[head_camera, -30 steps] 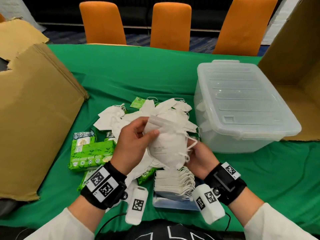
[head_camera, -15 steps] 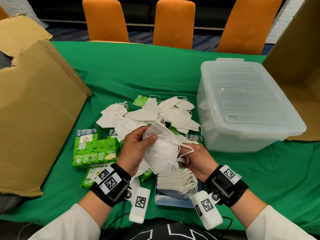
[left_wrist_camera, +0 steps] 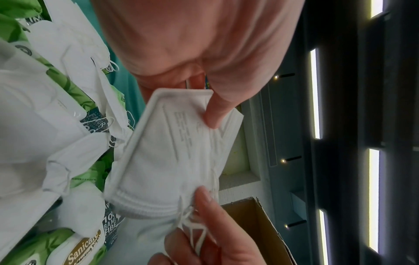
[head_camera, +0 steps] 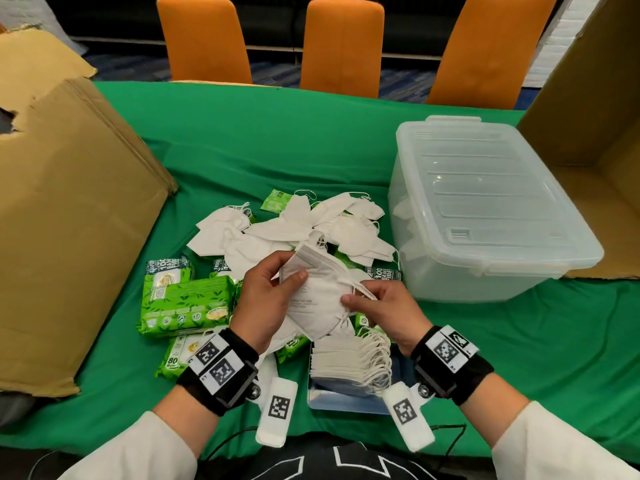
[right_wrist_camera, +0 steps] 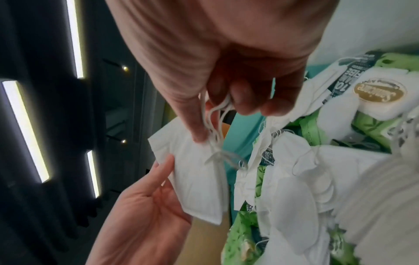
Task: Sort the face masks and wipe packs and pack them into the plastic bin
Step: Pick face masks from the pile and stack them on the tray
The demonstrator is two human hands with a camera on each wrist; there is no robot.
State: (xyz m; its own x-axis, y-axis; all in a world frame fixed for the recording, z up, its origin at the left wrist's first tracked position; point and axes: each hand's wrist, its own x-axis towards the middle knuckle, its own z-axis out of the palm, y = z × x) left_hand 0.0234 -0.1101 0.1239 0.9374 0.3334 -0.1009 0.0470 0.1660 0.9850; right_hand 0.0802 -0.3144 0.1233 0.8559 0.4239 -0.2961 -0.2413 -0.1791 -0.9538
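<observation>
Green-clothed surface (head_camera: 311,140), three orange chairs (head_camera: 343,43) behind, cardboard (head_camera: 69,220) at left. Lidded plastic bin (head_camera: 485,209) at right, loose masks (head_camera: 294,226) and wipe packs (head_camera: 183,296) mid-surface. Left hand (head_camera: 266,299) grip clamped on face mask (head_camera: 318,299); right hand (head_camera: 384,310) pinching its ear loops, above stacked masks (head_camera: 349,362).
</observation>
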